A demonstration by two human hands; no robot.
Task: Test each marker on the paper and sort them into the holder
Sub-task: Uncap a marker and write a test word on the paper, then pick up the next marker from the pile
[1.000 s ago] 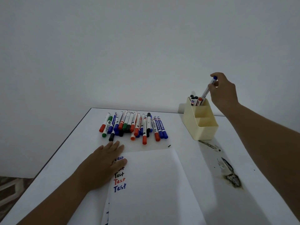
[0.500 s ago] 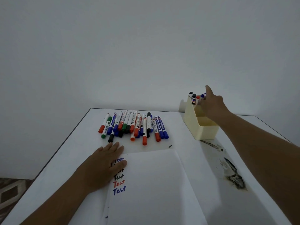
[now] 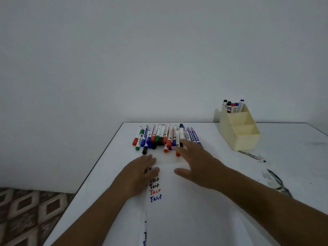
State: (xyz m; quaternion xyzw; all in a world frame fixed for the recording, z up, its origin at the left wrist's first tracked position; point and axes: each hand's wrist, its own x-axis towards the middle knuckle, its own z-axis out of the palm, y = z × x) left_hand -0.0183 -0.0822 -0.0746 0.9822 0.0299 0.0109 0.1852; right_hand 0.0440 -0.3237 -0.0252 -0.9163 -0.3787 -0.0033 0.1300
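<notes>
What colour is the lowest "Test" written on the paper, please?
Blue: the lowest "Test" on the paper, clearest in the head view.

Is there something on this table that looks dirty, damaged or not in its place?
Yes. Dark smears stain the white table on the right, in front of the cream holder. They look like ink or scorch marks; which one, I cannot tell. Nothing else stands out.

White table [image 3: 284,139] against plain grey wall [image 3: 159,59]. Dark smudges [image 3: 276,181] near its right edge. Patterned floor [image 3: 26,213] beyond left edge.
</notes>
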